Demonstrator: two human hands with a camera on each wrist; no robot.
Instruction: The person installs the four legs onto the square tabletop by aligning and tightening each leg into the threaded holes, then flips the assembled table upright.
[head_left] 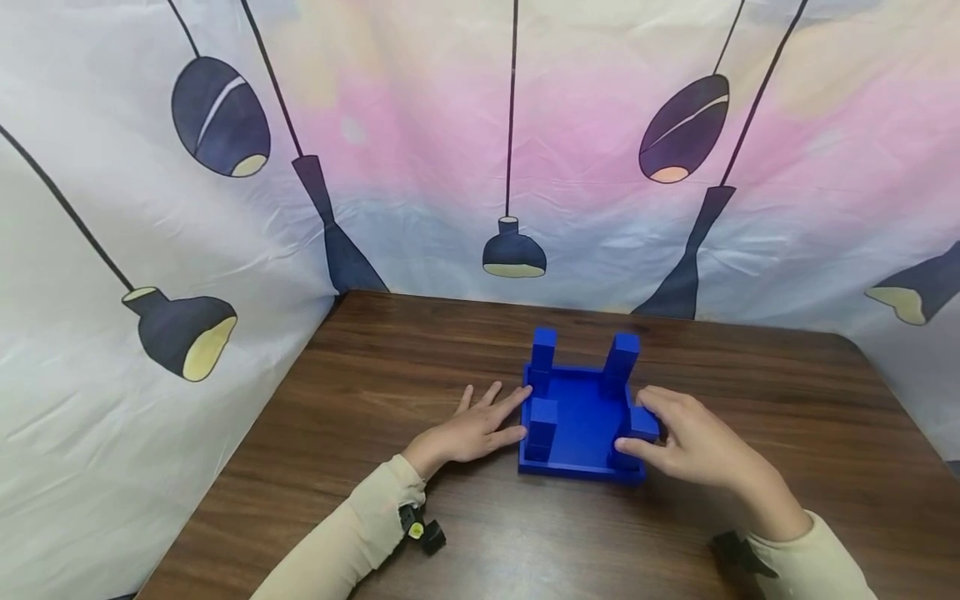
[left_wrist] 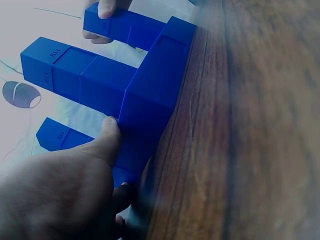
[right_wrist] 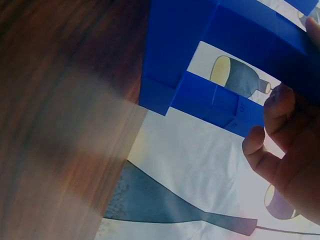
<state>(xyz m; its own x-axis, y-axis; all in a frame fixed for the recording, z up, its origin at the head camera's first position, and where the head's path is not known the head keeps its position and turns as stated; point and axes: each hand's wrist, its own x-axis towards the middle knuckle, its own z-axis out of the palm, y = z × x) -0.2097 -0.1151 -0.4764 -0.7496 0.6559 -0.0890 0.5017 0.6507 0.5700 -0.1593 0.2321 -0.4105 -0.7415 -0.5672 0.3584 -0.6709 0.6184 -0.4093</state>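
A square blue tray [head_left: 585, 417] with a low rim lies on the table, and a blue post rises at each corner. My left hand [head_left: 472, 429] rests its straight fingers and thumb against the tray's left wall, beside the near left post [head_left: 543, 425]. With thumb and fingers my right hand [head_left: 693, 437] pinches the top of the near right post [head_left: 641, 423]. Behind stand the far left post [head_left: 544, 354] and the far right post [head_left: 621, 362]. In the left wrist view, small numbers mark the near left post [left_wrist: 75, 70]; visible seams cross the posts.
The brown wooden table [head_left: 360, 367] runs back to a cloth backdrop [head_left: 435, 167] printed with hanging lamps. Dark straps with small devices [head_left: 423, 529] sit on both wrists, over beige sleeves [head_left: 345, 537].
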